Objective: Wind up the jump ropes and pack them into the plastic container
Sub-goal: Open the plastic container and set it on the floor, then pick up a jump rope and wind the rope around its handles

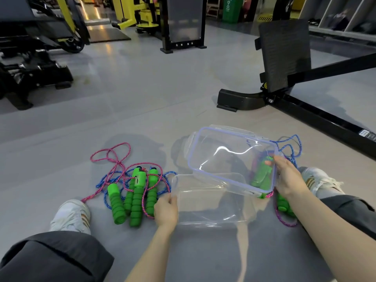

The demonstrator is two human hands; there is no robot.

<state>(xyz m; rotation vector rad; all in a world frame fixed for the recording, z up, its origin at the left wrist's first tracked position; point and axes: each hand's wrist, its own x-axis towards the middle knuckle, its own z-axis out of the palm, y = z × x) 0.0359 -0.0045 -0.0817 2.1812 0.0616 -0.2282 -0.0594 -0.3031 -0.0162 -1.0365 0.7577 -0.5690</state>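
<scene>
A clear plastic container [211, 218] sits on the grey floor between my legs. My left hand [165, 210] grips its left rim. My right hand [289, 178] holds a clear lid [203, 147] with a purple seal, lifted and tilted above the container's far right side. A tangle of pink and blue jump ropes with green foam handles [134, 196] lies to the left of the container. Another rope with green handles [283, 204] lies on the right, partly seen through the lid and partly hidden by my right hand.
My two white shoes [71, 216] [319, 182] flank the work spot. A black weight bench frame [284, 64] stands at the back right. Black and yellow gym machines [34, 64] stand at the back left. Grey floor [142, 94] stretches ahead.
</scene>
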